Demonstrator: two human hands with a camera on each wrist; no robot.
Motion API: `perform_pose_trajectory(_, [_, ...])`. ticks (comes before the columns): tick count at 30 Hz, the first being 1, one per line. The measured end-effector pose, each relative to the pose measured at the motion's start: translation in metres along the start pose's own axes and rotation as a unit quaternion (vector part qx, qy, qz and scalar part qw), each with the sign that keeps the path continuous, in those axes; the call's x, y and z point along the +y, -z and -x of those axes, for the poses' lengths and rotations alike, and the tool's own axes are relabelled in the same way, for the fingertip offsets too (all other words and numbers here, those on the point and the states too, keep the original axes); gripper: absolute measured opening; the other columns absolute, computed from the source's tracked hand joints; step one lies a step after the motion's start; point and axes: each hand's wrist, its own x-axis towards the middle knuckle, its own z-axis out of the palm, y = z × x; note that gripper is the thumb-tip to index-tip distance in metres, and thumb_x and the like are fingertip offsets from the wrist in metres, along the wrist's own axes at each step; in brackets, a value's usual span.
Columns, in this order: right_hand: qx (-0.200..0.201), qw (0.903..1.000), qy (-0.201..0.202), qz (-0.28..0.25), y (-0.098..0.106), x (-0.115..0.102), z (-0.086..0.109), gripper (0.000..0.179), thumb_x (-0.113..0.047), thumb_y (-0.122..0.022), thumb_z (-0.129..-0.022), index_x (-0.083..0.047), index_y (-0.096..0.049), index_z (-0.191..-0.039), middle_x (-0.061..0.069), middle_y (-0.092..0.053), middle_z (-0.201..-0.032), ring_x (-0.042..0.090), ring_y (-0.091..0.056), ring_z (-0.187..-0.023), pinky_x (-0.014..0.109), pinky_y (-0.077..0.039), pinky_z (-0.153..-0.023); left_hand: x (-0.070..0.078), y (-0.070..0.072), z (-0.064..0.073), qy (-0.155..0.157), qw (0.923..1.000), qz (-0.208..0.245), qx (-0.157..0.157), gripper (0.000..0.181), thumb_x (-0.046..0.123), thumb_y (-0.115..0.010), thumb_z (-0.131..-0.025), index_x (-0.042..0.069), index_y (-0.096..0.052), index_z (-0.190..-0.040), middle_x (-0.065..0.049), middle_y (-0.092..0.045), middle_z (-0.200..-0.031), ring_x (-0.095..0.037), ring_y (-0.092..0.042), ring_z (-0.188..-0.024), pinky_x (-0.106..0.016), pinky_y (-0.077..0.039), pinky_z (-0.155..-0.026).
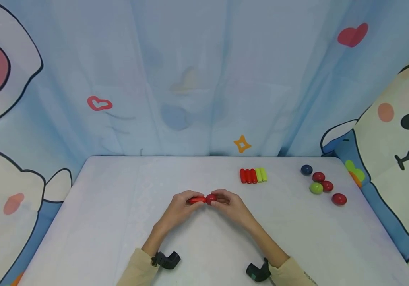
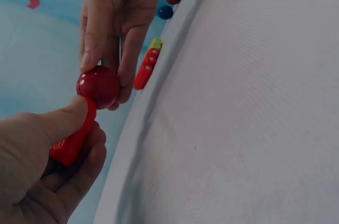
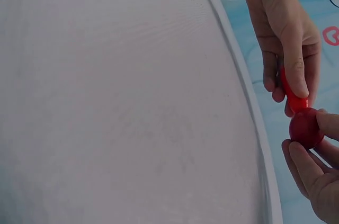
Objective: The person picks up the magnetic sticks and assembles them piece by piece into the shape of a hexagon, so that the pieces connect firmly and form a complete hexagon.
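Observation:
Near the middle of the table my left hand [image 1: 180,206] pinches a red plastic stick [image 1: 198,200] between thumb and fingers. My right hand [image 1: 233,206] holds a glossy dark red ball [image 1: 211,198] by its fingertips. One end of the stick [image 2: 74,142] meets the ball [image 2: 98,87] in the left wrist view; whether they are joined cannot be told. From the right wrist view, the ball [image 3: 306,128] sits at the stick's lower tip [image 3: 294,97]. Part of the stick is hidden by my left fingers.
Behind the hands lies a row of red sticks [image 1: 249,176] and yellow-green sticks [image 1: 261,174]. Toward the right edge of the white table [image 1: 100,222] are a dark blue ball [image 1: 306,170], a green ball [image 1: 316,188] and several red balls [image 1: 339,199]. A printed curtain [image 1: 204,79] hangs behind.

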Motion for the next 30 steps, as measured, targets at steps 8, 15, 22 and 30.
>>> perform_pose_trajectory(8, [-0.031, 0.9979, -0.055, 0.016, 0.011, -0.002, -0.003, 0.048, -0.024, -0.064, -0.094, -0.008, -0.051, -0.137, 0.013, -0.059, -0.134, 0.031, -0.059, -0.123, 0.04, -0.051, -0.098, 0.0, 0.007, -0.001, 0.013, 0.9956, -0.088, -0.028, 0.022, 0.021, -0.072, -0.088, 0.015, -0.067, -0.108, 0.002, -0.07, -0.103, -0.012, -0.061, -0.09, -0.028, -0.051, -0.081])
perform_pose_trajectory(15, [-0.005, 0.9978, -0.063, 0.021, 0.034, -0.002, -0.005, 0.048, -0.026, -0.059, -0.097, -0.008, -0.047, -0.14, 0.013, -0.058, -0.135, 0.031, -0.057, -0.123, 0.04, -0.051, -0.098, -0.008, 0.019, 0.003, 0.036, 0.99, -0.12, -0.065, 0.035, 0.019, -0.066, -0.092, 0.017, -0.058, -0.126, 0.0, -0.066, -0.111, -0.013, -0.059, -0.098, -0.034, -0.05, -0.089])
perform_pose_trajectory(22, [0.003, 0.9989, -0.046, 0.009, 0.048, -0.002, -0.006, 0.046, -0.024, -0.059, -0.097, -0.005, -0.048, -0.138, 0.014, -0.06, -0.132, 0.031, -0.059, -0.119, 0.037, -0.052, -0.096, -0.015, 0.024, 0.004, 0.016, 0.9888, -0.106, -0.104, 0.042, 0.012, -0.058, -0.096, 0.015, -0.053, -0.137, -0.004, -0.061, -0.117, -0.015, -0.058, -0.101, -0.033, -0.05, -0.089])
perform_pose_trajectory(30, [-0.001, 0.9983, -0.058, 0.005, 0.06, 0.006, -0.008, 0.05, -0.031, -0.058, -0.097, -0.005, -0.047, -0.138, 0.015, -0.058, -0.132, 0.03, -0.058, -0.119, 0.037, -0.052, -0.097, -0.018, 0.031, 0.003, 0.037, 0.9886, -0.07, -0.128, 0.044, 0.013, -0.051, -0.101, 0.018, -0.046, -0.144, -0.007, -0.054, -0.142, -0.024, -0.051, -0.132, -0.044, -0.041, -0.109])
